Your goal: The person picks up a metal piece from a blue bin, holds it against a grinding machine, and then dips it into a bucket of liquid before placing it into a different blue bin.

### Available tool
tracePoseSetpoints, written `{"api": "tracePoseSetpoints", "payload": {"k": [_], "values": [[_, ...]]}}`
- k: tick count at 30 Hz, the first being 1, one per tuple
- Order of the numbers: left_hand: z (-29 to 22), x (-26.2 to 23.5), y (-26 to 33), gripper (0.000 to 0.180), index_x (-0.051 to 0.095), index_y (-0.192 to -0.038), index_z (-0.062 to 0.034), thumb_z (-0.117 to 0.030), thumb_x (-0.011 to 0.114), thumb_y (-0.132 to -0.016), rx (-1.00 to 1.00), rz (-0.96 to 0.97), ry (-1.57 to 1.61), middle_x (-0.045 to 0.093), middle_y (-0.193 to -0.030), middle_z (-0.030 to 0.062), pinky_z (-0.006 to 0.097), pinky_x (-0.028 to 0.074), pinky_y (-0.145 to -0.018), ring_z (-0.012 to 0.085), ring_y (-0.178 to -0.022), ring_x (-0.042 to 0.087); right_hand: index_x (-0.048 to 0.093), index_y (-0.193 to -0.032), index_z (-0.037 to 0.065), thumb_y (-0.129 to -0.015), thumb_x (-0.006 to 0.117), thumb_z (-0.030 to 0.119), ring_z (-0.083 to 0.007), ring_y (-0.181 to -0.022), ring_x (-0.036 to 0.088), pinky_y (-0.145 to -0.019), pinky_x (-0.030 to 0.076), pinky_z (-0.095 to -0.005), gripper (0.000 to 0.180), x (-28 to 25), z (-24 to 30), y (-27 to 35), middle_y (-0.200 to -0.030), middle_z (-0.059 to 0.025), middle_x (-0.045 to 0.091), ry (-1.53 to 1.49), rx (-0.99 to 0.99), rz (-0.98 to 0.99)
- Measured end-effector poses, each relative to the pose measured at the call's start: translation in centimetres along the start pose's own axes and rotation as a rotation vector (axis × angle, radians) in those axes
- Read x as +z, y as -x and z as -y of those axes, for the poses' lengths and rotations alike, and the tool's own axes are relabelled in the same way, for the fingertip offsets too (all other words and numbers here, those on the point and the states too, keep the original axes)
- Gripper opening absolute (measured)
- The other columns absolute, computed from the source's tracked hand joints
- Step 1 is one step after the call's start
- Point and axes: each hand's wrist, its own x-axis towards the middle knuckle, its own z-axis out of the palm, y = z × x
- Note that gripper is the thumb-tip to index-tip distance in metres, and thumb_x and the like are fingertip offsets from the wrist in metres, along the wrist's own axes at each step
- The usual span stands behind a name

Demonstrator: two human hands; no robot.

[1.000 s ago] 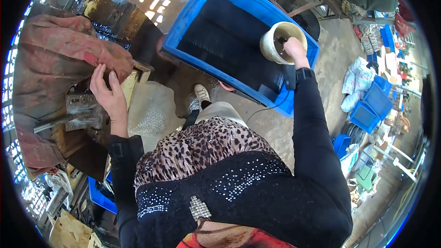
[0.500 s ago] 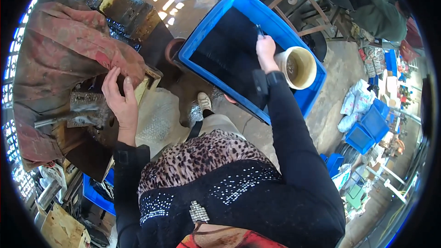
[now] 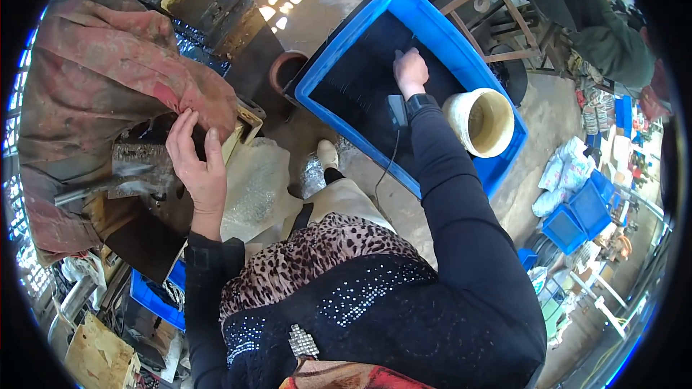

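My right hand [image 3: 411, 70] is over the large blue tub [image 3: 355, 24], its fingers curled closed. What they hold, if anything, is too small or hidden to make out. Dark, flat-looking contents [image 3: 360, 75] fill much of the tub. Beside my right forearm, a cream bucket [image 3: 461, 121] stands inside the tub, tilted in the view. My left hand [image 3: 198, 169] is raised at the edge of a stained reddish cloth [image 3: 108, 50], thumb apart from the fingers and nothing in it. Its fingertips meet or nearly meet the cloth. Under the cloth shows a metal rod [image 3: 94, 189] on a worn machine part.
A brown round pot [image 3: 287, 70] sits left of the tub. A wooden frame [image 3: 497, 11] stands behind it. Blue crates [image 3: 577, 216] and pale bags lie on the right. Another person's dark green sleeve [image 3: 613, 47] is at the far right.
My right hand has moved slightly across the tub, and the shiny small piece seen at its fingers no longer shows. My left hand stays by the cloth. The view has shifted a little.
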Motion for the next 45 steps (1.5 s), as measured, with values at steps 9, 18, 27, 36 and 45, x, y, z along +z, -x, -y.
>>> {"api": "tracePoseSetpoints", "payload": {"k": [9,18,27,36,45], "values": [[0.6,-0.2,0.2,0.034,0.059,-0.12,-0.0004,-0.011,0.066,-0.088,-0.002,0.012,-0.004,0.058,-0.124,0.0161,0.042,0.042,-0.099,0.0338,-0.115,0.053,0.059,-0.117,-0.001,-0.09,0.06,0.045,-0.0385,-0.101,0.066,-0.084,0.052,-0.0476,0.054,0.5,-1.8,-0.6,-0.096,-0.0215,0.07,-0.092,-0.023,0.025],[1.0,-0.5,0.3,0.034,0.06,-0.119,-0.0008,-0.011,0.066,-0.088,-0.003,0.012,-0.01,0.059,-0.124,0.0154,0.042,0.042,-0.099,0.0341,-0.114,0.053,0.058,-0.113,-0.006,-0.087,0.067,0.049,-0.0269,-0.059,0.066,-0.058,0.053,-0.0384,0.061,3.7,-4.8,-3.8,-0.077,-0.0164,0.069,-0.335,-0.001,-0.083],[2.0,-0.8,0.6,0.034,0.06,-0.119,-0.001,-0.013,0.067,-0.087,0.003,-0.008,-0.062,0.058,-0.124,0.0153,0.043,0.042,-0.099,0.0342,-0.113,0.053,0.064,-0.071,-0.005,-0.087,0.067,0.051,-0.0263,-0.05,0.063,-0.053,0.051,-0.0384,0.058,1.9,-0.8,-5.2,-0.06,-0.0156,0.065,-0.372,0.174,0.087],[2.0,-0.9,0.9,0.035,0.06,-0.118,-0.0013,-0.012,0.067,-0.086,-0.004,-0.036,-0.071,0.058,-0.123,0.016,0.043,0.042,-0.099,0.0348,-0.113,0.053,0.056,-0.128,0.007,-0.075,0.077,0.054,-0.037,-0.11,0.056,-0.09,0.047,-0.0466,0.074,0.5,0.5,1.4,-0.121,-0.0182,0.058,0.192,-0.4,-0.178],[2.5,0.4,0.4,0.036,0.06,-0.118,-0.002,-0.012,0.067,-0.084,0.013,-0.057,-0.057,0.059,-0.121,0.0153,0.043,0.042,-0.1,0.0347,-0.114,0.053,0.055,-0.132,0.012,-0.073,0.076,0.059,-0.0423,-0.114,0.053,-0.093,0.045,-0.0535,0.079,1.0,-0.2,-0.3,-0.123,-0.0226,0.055,0.153,-0.438,-0.241]]}}
